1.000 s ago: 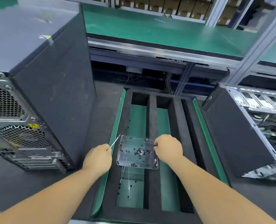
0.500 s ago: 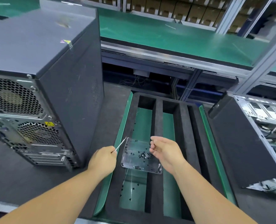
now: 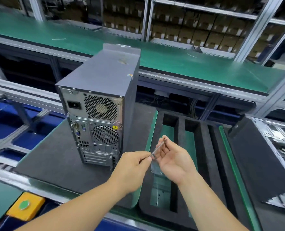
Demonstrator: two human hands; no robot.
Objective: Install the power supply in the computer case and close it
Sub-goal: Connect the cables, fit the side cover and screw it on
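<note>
The grey computer case (image 3: 103, 90) stands upright on a dark mat (image 3: 55, 157), its rear panel with the power supply fan grille (image 3: 101, 106) facing me. In front of it, to the right, my left hand (image 3: 133, 165) grips the lower end of a thin metal screwdriver shaft (image 3: 157, 148). My right hand (image 3: 173, 159) is raised palm toward me, and its fingertips pinch a small dark screw (image 3: 165, 139) at the shaft's tip. The clear screw tray (image 3: 156, 169) is mostly hidden under my hands.
A black foam tray (image 3: 205, 147) with long slots lies under my hands. A second, open case (image 3: 272, 147) lies at the right. A yellow box with a green button (image 3: 25, 205) sits at the lower left. Behind runs a green bench (image 3: 188, 64) below shelves of cartons.
My right hand has left the clear screw tray and risen to the screwdriver tip with a screw. Both hands are higher, and my view has swung so the case's rear is in full sight.
</note>
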